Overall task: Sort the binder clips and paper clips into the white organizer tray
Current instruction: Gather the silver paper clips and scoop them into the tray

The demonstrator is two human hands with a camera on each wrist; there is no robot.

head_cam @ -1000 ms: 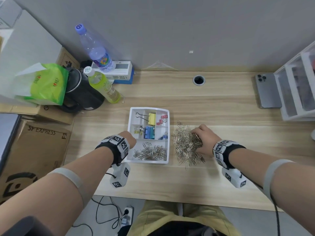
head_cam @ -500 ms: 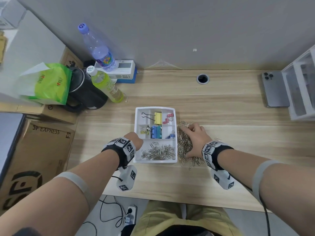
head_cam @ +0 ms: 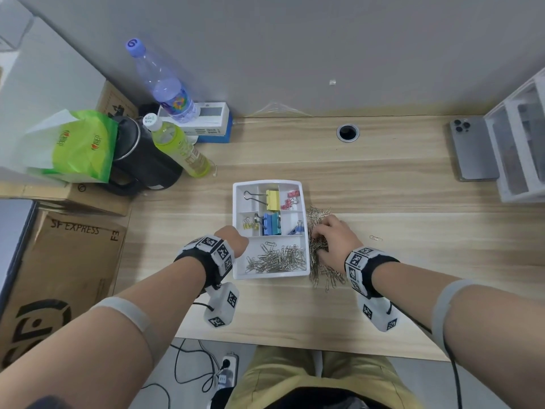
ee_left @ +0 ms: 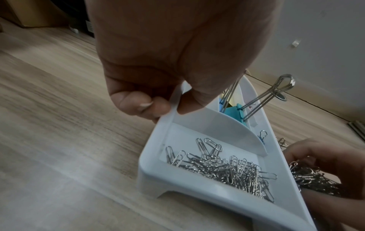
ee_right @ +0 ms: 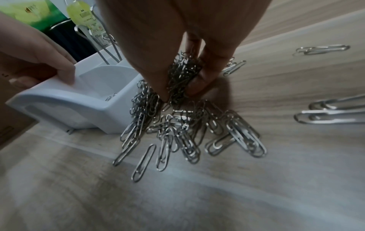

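Observation:
The white organizer tray (head_cam: 239,271) sits mid-desk. Its small rear compartments hold yellow, blue, red and black binder clips (head_cam: 272,199); the wide front compartment holds silver paper clips (head_cam: 278,258). My left hand (head_cam: 233,239) pinches the tray's left rim (ee_left: 173,107) between thumb and fingers. A heap of loose paper clips (head_cam: 320,261) lies against the tray's right wall. My right hand (head_cam: 333,240) sits on that heap, and its fingers (ee_right: 205,78) grip a bunch of the paper clips (ee_right: 182,73) just above the pile.
Stray paper clips (head_cam: 376,238) lie right of the heap. Bottles (head_cam: 180,149), a black kettle (head_cam: 141,163) and a green bag (head_cam: 76,146) crowd the back left. A phone (head_cam: 472,152) and white drawers (head_cam: 519,143) stand at the right. A cable hole (head_cam: 348,132) is behind.
The right hand swept the heap left against the tray's right wall, then curled and gathered a bunch of clips. The left hand has stayed on the tray's left rim.

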